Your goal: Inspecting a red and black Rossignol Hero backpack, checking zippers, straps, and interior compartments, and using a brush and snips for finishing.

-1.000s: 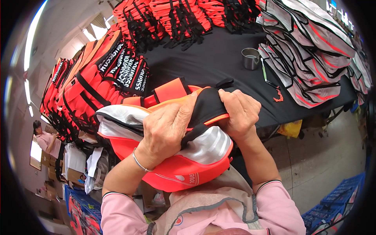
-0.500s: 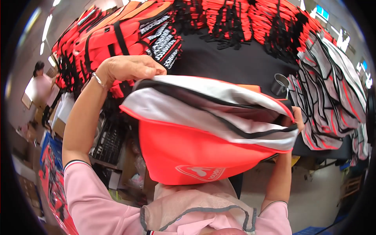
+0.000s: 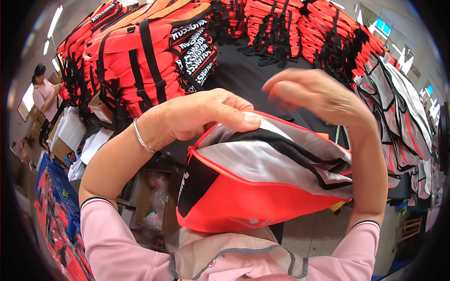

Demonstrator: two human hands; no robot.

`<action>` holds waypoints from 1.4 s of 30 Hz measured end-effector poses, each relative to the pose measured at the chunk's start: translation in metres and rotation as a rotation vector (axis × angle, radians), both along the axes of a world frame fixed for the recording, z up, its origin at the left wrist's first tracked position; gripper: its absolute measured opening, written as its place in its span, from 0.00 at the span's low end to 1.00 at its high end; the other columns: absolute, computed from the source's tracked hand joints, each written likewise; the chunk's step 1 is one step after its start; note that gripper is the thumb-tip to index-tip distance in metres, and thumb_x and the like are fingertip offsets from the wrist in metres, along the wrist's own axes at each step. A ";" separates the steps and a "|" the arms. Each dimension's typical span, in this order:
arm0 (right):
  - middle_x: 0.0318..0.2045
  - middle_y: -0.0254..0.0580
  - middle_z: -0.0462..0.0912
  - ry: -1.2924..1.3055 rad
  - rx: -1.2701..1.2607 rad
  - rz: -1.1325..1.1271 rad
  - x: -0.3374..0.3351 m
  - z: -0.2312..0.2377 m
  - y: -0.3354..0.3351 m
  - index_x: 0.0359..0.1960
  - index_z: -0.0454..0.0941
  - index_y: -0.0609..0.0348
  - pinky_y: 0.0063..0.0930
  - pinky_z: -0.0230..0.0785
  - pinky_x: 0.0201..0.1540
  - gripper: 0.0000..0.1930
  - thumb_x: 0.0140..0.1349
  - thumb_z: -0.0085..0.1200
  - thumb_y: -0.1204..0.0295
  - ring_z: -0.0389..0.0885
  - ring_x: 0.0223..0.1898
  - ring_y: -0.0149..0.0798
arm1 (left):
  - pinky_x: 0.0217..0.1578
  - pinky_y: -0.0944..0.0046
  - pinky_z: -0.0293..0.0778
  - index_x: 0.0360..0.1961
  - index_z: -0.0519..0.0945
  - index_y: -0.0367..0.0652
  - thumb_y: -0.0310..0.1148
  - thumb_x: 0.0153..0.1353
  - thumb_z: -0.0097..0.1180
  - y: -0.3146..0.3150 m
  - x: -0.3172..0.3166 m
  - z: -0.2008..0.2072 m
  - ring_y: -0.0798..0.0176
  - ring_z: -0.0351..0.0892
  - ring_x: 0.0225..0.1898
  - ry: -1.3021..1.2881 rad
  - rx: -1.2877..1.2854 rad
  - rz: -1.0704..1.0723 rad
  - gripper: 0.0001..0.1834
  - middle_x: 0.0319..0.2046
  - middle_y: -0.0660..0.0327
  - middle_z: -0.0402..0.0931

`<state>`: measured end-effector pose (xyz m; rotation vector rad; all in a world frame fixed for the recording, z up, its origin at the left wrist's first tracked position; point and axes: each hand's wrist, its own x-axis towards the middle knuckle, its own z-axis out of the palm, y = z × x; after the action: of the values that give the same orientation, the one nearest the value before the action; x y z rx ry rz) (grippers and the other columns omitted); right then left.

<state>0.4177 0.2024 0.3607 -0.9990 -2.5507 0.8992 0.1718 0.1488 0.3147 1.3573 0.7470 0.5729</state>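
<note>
The red bag (image 3: 253, 206) is in front of the torso, at the near side of the black table (image 3: 226, 68); its long axis runs crosswise, left to right; its mouth gapes upward and exposes the grey lining (image 3: 248, 159). The left hand (image 3: 206, 112) grips the far rim of the mouth, thumb on top, fingers partly hidden; from this grip, the bag extends downward and to the right. The right hand (image 3: 323, 98) is above the right half of the mouth, blurred, with fingers loosely curled; nothing shows in it and no contact with the bag is visible; the left hand is therefore the nearer. The zipper (image 3: 218, 169) follows the near rim from the left corner; the right forearm stands just beside the right end. Stacked red bags (image 3: 123, 50) bound the left, stacked grey pieces (image 3: 397, 112) the right; table surface shows between them, beyond the hands.
</note>
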 end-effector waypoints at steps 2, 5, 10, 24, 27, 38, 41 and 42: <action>0.36 0.39 0.82 -0.053 -0.117 0.065 -0.022 -0.007 -0.002 0.44 0.80 0.66 0.21 0.69 0.45 0.19 0.69 0.51 0.58 0.77 0.37 0.29 | 0.38 0.75 0.65 0.28 0.78 0.44 0.38 0.59 0.65 0.004 0.002 -0.001 0.78 0.71 0.34 0.024 0.015 0.039 0.12 0.30 0.70 0.77; 0.26 0.24 0.74 -0.082 -0.188 0.158 -0.027 -0.011 0.009 0.34 0.79 0.64 0.19 0.60 0.32 0.20 0.67 0.54 0.55 0.66 0.29 0.21 | 0.41 0.74 0.66 0.28 0.77 0.43 0.34 0.56 0.67 0.014 -0.008 0.003 0.76 0.73 0.36 0.005 0.123 0.059 0.10 0.30 0.68 0.78; 0.22 0.26 0.70 0.032 -0.123 0.177 -0.036 -0.021 0.025 0.32 0.79 0.62 0.23 0.58 0.31 0.24 0.65 0.53 0.49 0.65 0.27 0.23 | 0.27 0.71 0.64 0.27 0.75 0.41 0.36 0.57 0.66 0.018 -0.011 0.013 0.76 0.68 0.25 0.396 0.570 0.216 0.13 0.22 0.68 0.73; 0.19 0.36 0.73 -0.018 0.040 -0.039 -0.058 -0.016 0.023 0.30 0.79 0.64 0.30 0.62 0.29 0.22 0.53 0.65 0.53 0.71 0.25 0.31 | 0.22 0.56 0.75 0.33 0.72 0.43 0.30 0.55 0.60 0.026 -0.021 -0.016 0.52 0.79 0.24 0.846 1.732 0.613 0.09 0.25 0.58 0.71; 0.21 0.45 0.77 -0.055 0.253 -0.013 -0.066 -0.016 0.017 0.31 0.77 0.65 0.36 0.68 0.32 0.16 0.54 0.64 0.62 0.78 0.28 0.39 | 0.16 0.61 0.71 0.31 0.72 0.45 0.27 0.54 0.60 0.026 -0.032 -0.025 0.59 0.76 0.20 0.866 1.891 0.667 0.08 0.22 0.62 0.66; 0.19 0.28 0.61 0.216 1.648 0.056 -0.068 -0.083 0.020 0.20 0.66 0.49 0.23 0.57 0.17 0.09 0.43 0.57 0.72 0.68 0.18 0.26 | 0.23 0.59 0.70 0.38 0.81 0.41 0.27 0.46 0.67 0.001 -0.023 -0.040 0.54 0.72 0.21 0.550 1.394 0.906 0.15 0.21 0.59 0.67; 0.18 0.27 0.62 0.248 1.661 0.077 -0.067 -0.092 0.005 0.18 0.65 0.48 0.22 0.56 0.18 0.09 0.40 0.56 0.73 0.67 0.19 0.26 | 0.25 0.59 0.74 0.37 0.81 0.42 0.28 0.44 0.65 -0.002 -0.036 -0.063 0.55 0.76 0.24 0.746 1.515 0.845 0.15 0.26 0.61 0.70; 0.18 0.27 0.64 0.247 1.705 0.080 -0.067 -0.098 0.002 0.17 0.65 0.49 0.21 0.56 0.19 0.09 0.39 0.56 0.74 0.67 0.19 0.26 | 0.22 0.60 0.72 0.34 0.81 0.42 0.31 0.46 0.63 -0.003 -0.033 -0.066 0.56 0.75 0.22 0.669 1.580 0.901 0.12 0.23 0.61 0.69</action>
<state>0.3512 0.2048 0.2631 -0.1557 -2.0020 -1.0380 0.1389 0.1459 0.2491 2.7178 1.6148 1.6671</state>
